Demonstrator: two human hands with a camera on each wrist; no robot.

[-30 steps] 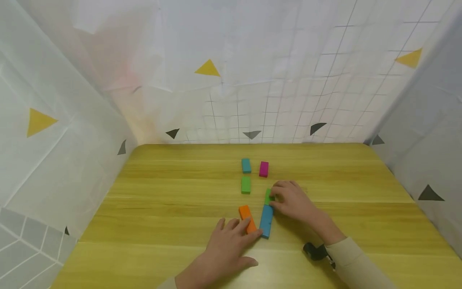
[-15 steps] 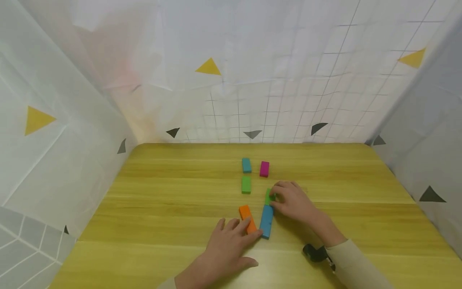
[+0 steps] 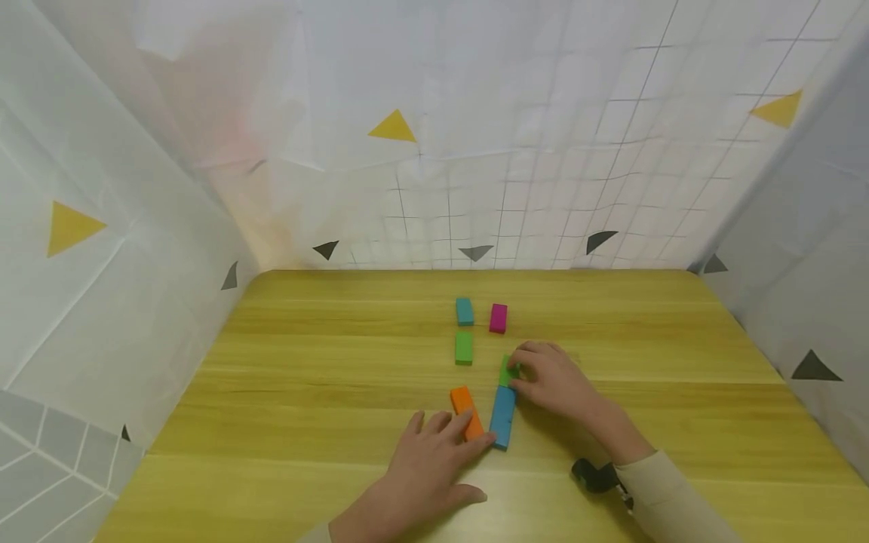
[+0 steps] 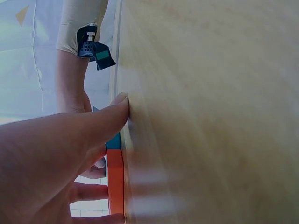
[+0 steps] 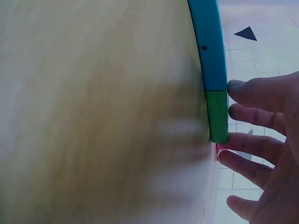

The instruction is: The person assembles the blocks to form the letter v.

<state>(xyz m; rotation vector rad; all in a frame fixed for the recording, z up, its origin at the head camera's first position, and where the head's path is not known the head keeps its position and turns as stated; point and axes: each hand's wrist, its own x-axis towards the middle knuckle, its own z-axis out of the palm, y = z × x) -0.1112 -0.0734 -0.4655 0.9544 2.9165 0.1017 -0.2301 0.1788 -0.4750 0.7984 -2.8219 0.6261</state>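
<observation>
My left hand lies with spread fingers over the near part of an orange block; one fingertip reaches the near end of a long blue block. Against the blue block's far end sits a short green block, in line with it. Fingertips of my right hand touch this green block. In the right wrist view, the thumb rests by the seam between the blue block and green block, with other fingers along the green one. The left wrist view shows fingers touching the orange block.
Farther back on the wood-grain table lie a second green block, a teal block and a magenta block. White sheets enclose the table's back and sides. A black device is worn at the right wrist.
</observation>
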